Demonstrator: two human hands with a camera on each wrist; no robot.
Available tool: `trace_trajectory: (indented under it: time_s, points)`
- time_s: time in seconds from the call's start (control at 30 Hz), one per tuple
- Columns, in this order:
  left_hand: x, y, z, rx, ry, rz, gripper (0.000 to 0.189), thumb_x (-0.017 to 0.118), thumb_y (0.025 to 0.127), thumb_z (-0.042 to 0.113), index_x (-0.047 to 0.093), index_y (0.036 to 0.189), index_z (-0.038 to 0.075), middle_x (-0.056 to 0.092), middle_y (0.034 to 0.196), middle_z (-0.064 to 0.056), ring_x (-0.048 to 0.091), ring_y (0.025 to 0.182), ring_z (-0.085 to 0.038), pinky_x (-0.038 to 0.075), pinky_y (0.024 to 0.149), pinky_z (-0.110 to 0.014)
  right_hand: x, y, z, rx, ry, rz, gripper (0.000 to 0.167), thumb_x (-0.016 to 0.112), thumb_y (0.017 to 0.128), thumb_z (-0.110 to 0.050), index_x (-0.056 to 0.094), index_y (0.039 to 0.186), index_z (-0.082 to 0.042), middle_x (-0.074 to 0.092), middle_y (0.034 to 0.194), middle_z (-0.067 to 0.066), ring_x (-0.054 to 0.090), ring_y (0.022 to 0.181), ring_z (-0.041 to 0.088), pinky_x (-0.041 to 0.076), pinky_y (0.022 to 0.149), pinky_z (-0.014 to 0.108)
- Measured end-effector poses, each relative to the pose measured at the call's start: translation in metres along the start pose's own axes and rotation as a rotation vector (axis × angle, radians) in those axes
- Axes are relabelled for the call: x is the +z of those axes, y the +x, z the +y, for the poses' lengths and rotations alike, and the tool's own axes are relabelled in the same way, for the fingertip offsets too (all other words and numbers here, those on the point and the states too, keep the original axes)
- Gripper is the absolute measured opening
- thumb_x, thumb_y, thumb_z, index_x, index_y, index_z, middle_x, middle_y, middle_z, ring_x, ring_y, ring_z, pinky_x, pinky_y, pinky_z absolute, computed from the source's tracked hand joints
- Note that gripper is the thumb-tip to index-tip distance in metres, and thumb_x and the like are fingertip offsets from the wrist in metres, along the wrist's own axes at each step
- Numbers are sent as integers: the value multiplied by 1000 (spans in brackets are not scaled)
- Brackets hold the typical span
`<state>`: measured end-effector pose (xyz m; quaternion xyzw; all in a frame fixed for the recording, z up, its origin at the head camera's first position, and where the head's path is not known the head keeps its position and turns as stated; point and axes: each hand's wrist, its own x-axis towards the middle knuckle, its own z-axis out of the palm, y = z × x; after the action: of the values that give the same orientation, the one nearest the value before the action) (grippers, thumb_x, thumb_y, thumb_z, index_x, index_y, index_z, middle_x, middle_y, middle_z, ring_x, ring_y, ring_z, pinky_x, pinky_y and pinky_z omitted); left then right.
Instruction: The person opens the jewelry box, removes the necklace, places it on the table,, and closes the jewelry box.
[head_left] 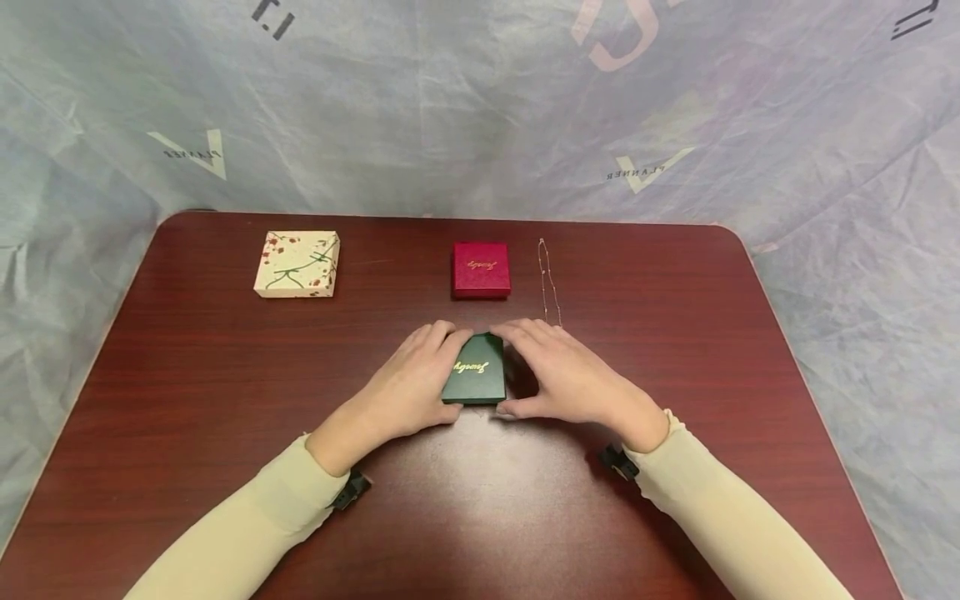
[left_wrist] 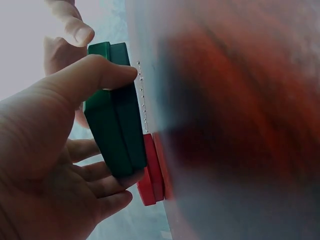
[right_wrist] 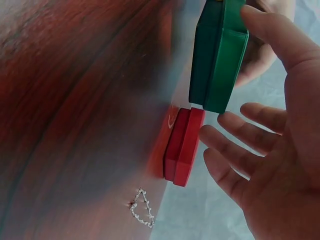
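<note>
A small dark green jewelry box [head_left: 480, 379] with gold lettering sits between both hands, near the middle of the table. My left hand [head_left: 408, 379] grips its left side, thumb on the near face and fingertips at the far one. At the right corners, my right hand [head_left: 566, 375] holds it lightly between thumb and index finger; its other fingers are spread, apart from the box in the right wrist view. The lid [right_wrist: 232, 55] is on the base [right_wrist: 206, 55]. Whether the box touches the tabletop I cannot tell.
Beyond the hands lies a red jewelry box [head_left: 481, 268] with gold lettering. To its right, a thin chain necklace [head_left: 550, 279] is laid out lengthwise, its near end close to my right fingers. A cream floral box [head_left: 297, 265] stands at the far left of the brown table [head_left: 202, 375].
</note>
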<state>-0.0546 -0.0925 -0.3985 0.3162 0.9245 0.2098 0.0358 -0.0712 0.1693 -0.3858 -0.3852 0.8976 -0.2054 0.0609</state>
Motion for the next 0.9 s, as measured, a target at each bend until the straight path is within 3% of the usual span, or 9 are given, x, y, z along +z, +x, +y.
trace_trajectory:
  time_s: [0.33, 0.9]
  points:
    - [0, 1, 5, 20, -20, 23, 97, 98, 69, 26, 50, 150, -1, 52, 132, -12, 53, 121, -30, 40, 115, -47, 6, 4, -1, -6, 11, -23, 99, 90, 82, -49, 43, 156, -3, 54, 148, 7, 51, 136, 23, 41, 116, 46]
    - [0, 0, 5, 44, -56, 53, 95, 96, 71, 26, 49, 149, 0, 51, 136, -12, 51, 120, -28, 44, 109, -47, 11, 9, -3, -14, 80, -1, 97, 94, 78, -39, 44, 152, -2, 53, 142, 7, 52, 129, 20, 45, 112, 41]
